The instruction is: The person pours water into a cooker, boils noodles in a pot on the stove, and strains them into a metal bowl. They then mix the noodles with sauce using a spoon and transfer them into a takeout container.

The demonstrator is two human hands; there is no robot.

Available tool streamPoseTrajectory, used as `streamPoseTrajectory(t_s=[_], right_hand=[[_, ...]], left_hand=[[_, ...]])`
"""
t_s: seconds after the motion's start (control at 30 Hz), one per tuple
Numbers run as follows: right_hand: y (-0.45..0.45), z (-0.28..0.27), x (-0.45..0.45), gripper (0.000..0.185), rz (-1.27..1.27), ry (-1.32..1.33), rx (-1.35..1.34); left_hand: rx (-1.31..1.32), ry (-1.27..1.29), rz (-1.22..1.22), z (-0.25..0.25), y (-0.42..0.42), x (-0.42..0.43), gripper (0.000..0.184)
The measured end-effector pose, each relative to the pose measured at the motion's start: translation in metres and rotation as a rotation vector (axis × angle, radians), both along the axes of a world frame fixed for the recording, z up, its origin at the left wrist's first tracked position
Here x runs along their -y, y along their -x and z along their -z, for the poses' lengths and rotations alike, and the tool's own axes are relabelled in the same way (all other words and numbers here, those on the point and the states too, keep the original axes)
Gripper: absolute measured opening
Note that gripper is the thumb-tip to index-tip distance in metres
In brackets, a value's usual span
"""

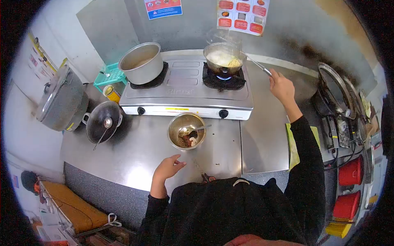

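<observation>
My right hand [281, 88] is closed around the handle end of a metal utensil [258, 64], whose far end reaches the steaming pan [225, 69] on the right burner. Noodles [234, 62] and pale foam show in that pan, with a blue flame beneath it. Just below a steel bowl [172, 133], my left hand [168, 167] hovers empty, its fingers apart. Inside the bowl are brown and white ingredients [190, 140] and a spoon [201, 128].
A large pot [144, 67] stands on the stove's left burner. Left of the stove are a dark wok [97, 123] with a ladle, a yellow can [111, 93] and a green basket [107, 76]. Scissors [208, 178] lie at the front edge; a yellow cloth [293, 147] is at the right.
</observation>
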State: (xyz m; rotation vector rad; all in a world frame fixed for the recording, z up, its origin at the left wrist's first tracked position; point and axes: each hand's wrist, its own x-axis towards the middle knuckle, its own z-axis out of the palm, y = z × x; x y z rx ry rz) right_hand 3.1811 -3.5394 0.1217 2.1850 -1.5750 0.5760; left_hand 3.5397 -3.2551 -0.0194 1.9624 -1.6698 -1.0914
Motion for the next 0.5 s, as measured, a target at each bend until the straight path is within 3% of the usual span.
streamPoseTrajectory(t_s=[0.5], right_hand=[[-0.005,-0.019,0.018,0.031,0.001,-0.006,-0.169]], left_hand=[[-0.045,-0.052,-0.036,-0.004,0.003,0.002,0.057]])
